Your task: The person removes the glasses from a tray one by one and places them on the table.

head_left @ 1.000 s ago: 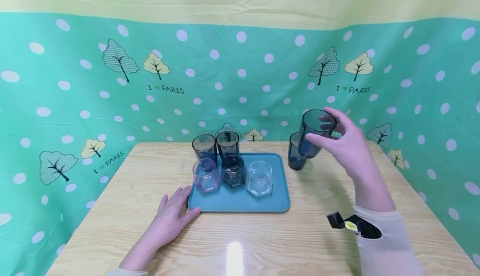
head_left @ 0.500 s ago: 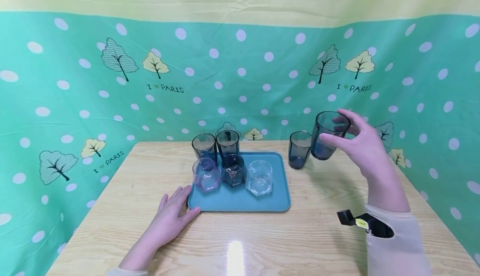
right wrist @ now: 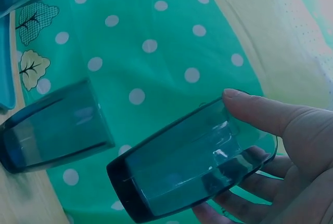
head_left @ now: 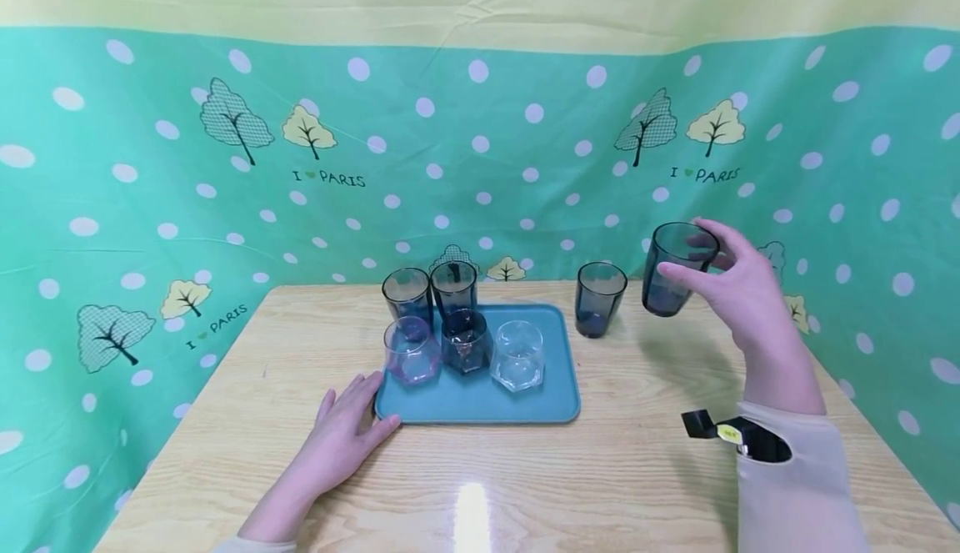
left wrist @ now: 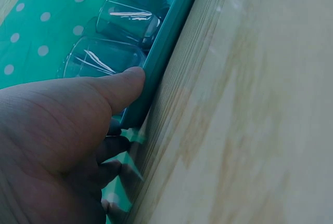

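My right hand (head_left: 738,286) grips a tall dark blue-grey drinking glass (head_left: 663,290) near its rim and holds it up over the table's back right, slightly tilted. In the right wrist view the thumb lies along one side of this glass (right wrist: 177,167), with fingers around the other. A matching tall glass (head_left: 597,303) stands to its left on the table. My left hand (head_left: 348,424) holds the near left corner of a blue tray (head_left: 480,407), thumb at the front edge and fingers along the left side. In the left wrist view the thumb presses the tray's rim (left wrist: 164,47).
On the tray stand three short glasses in a row: a pinkish one (head_left: 412,361), a dark one (head_left: 467,349) and a clear one (head_left: 518,361). Behind them are two tall dark glasses (head_left: 407,290). A dotted green curtain (head_left: 480,169) rises behind the wooden table (head_left: 600,478).
My right hand has carried the tall glass to the right, away from the standing tall glass, which now shows in full. The left hand and the tray have stayed put.
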{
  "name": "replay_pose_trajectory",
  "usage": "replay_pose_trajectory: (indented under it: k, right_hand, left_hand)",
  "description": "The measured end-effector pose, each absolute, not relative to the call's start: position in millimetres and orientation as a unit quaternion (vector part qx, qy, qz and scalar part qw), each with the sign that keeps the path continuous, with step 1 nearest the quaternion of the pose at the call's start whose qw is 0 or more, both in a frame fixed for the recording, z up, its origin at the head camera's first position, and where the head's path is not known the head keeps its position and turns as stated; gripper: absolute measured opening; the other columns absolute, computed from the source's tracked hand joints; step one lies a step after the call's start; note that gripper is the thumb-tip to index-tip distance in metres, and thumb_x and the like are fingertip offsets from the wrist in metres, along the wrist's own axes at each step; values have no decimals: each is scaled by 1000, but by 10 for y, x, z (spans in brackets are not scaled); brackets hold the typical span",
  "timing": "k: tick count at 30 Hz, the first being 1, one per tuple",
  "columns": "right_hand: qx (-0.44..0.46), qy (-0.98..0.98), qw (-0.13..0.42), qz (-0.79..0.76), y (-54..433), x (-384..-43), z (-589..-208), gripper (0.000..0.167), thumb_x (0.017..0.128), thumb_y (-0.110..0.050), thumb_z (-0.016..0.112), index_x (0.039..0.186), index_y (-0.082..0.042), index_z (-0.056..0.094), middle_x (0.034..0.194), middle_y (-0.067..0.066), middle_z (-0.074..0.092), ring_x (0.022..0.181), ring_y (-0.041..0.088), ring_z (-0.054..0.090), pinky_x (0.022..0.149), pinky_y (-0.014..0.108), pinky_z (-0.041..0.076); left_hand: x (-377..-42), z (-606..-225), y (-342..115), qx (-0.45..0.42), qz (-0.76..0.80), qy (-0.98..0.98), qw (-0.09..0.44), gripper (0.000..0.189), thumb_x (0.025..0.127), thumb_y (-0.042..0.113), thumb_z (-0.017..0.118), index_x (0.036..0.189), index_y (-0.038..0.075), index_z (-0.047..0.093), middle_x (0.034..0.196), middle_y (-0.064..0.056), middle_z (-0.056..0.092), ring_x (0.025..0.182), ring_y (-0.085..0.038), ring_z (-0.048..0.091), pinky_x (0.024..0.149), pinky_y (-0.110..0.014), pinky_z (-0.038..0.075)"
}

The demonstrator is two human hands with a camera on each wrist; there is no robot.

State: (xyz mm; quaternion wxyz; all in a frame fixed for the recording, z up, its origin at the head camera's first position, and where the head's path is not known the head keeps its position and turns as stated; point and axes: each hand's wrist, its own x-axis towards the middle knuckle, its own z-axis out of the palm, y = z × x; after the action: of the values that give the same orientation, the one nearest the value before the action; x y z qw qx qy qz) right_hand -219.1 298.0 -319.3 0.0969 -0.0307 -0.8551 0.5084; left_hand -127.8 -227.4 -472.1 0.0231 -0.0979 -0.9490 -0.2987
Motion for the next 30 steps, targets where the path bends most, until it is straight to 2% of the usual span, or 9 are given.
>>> replay_pose_trajectory:
  k: [14,23,30]
  right_hand:
    - [-48,-861,92,499,3062,-2342,-3405,102,99,-47,84,178,-22,24,171,17,39,152,43,37,117,66,40]
    - [-51,-858,68,506,3060,-2416,-3505,109,96,-50,87,178,-20,23,170,20,39,147,44,40,116,66,40]
    - [-40,-855,57,515,3070,-2473,-3597,107,97,-39,88,178,-16,22,172,20,39,151,48,40,119,68,39]
  left_hand:
    - [-1295,-4744,-2270,-100,-298,-949,21,82,107,39,76,165,-7,42,167,-28,47,161,-52,30,126,-79,6]
    - [-1284,-4718,-2261,-101,-300,-948,23,80,107,38,75,164,-7,43,166,-29,48,160,-53,31,125,-80,6]
    - [-1285,-4719,-2270,-99,-303,-948,18,81,107,39,75,164,-8,42,166,-29,47,161,-53,30,125,-80,6]
